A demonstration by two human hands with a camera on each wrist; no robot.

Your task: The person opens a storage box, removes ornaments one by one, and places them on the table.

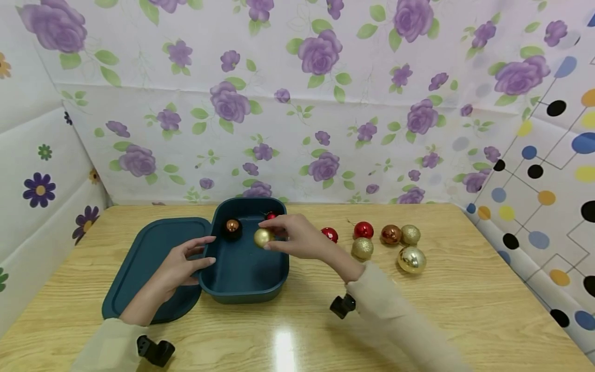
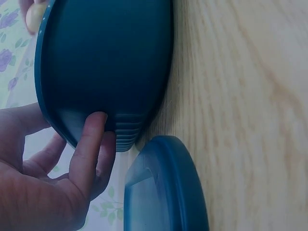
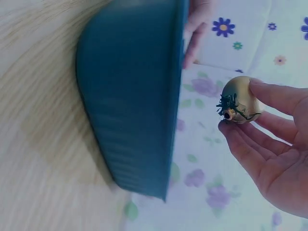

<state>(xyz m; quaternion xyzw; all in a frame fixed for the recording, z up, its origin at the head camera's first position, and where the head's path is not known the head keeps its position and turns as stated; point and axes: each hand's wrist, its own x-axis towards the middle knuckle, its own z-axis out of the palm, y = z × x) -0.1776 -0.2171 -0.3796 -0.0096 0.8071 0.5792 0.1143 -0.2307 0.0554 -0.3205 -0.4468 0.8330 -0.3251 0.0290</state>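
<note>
Right hand (image 1: 302,238): is pinching a gold bauble (image 1: 263,237) between fingertips and thumb, the cap and dark hanging thread pointing away from the palm in the right wrist view (image 3: 239,100).
Bauble position: is hanging over the open teal box (image 1: 244,268), just inside the right wall, not yet touching the floor.
Left hand (image 1: 183,263): is gripping the box's left rim, thumb over the edge and fingers pressed against the outer wall (image 2: 91,144).
Inside the box, beyond the grip: a copper bauble (image 1: 232,227) and a red one (image 1: 271,215) are sitting near the far wall.
Lid (image 1: 149,258): is lying flat under the left hand, touching the box.
Right of the grip: six more baubles (image 1: 411,259) are waiting on the wooden table (image 1: 465,310).
Doing it well: probably lowering it to a bare patch before letting go, while the left hand is steadying the box, so nothing rolls or knocks.
</note>
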